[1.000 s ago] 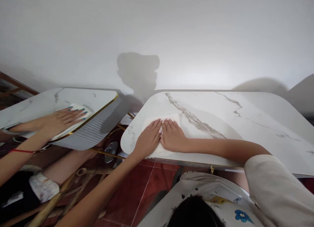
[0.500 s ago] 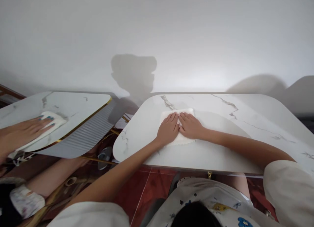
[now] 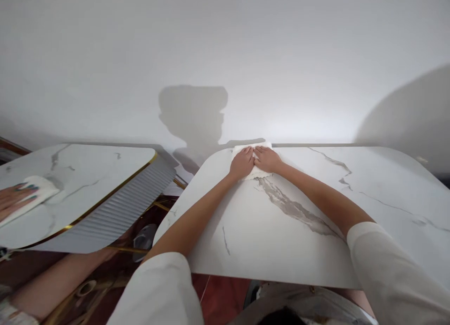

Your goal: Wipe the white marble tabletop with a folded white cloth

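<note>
My left hand [image 3: 242, 163] and my right hand [image 3: 267, 159] lie side by side on a white cloth [image 3: 254, 173], palms down and fingers flat, their fingertips almost touching. Under them the cloth is spread against a white marble-patterned tabletop [image 3: 228, 217], at its far edge by the wall. Both arms are stretched forward across the table. Most of the cloth's middle is hidden beneath the hands.
To the left stands a second marble-patterned table [image 3: 94, 161] with a gold rim and a ribbed grey side. Another person's hand [image 3: 16, 198] rests there on a white cloth [image 3: 45, 187]. A pale wall [image 3: 281, 58] rises behind both tables; red floor [image 3: 225, 299] shows below.
Both my hands have slid the cloth away from me, from the table's middle to its far edge. The other person's hand and cloth appear farther left.
</note>
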